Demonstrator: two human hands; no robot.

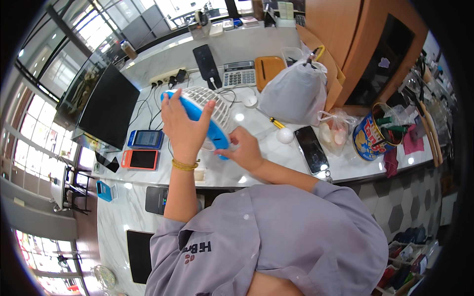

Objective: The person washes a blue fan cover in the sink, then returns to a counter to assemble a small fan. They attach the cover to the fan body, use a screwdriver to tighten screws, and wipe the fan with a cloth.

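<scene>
A small blue fan (210,118) with a white grille is held up over a white marble counter (266,163). My left hand (182,126) grips its blue rim from the left, thumb on the front edge; a gold bracelet (184,165) is on that wrist. At the fan's lower right edge, my right hand (244,148) pinches the rim with its fingers. The fan is tilted, with its grille facing away and to the right.
On the counter: a dark monitor (108,106), two handheld terminals (143,148), a calculator (239,74), a black phone (206,61), a grey drawstring bag (296,93), a second phone (311,149), a white ball (285,135), a snack bag (335,130), and a blue tin (373,135).
</scene>
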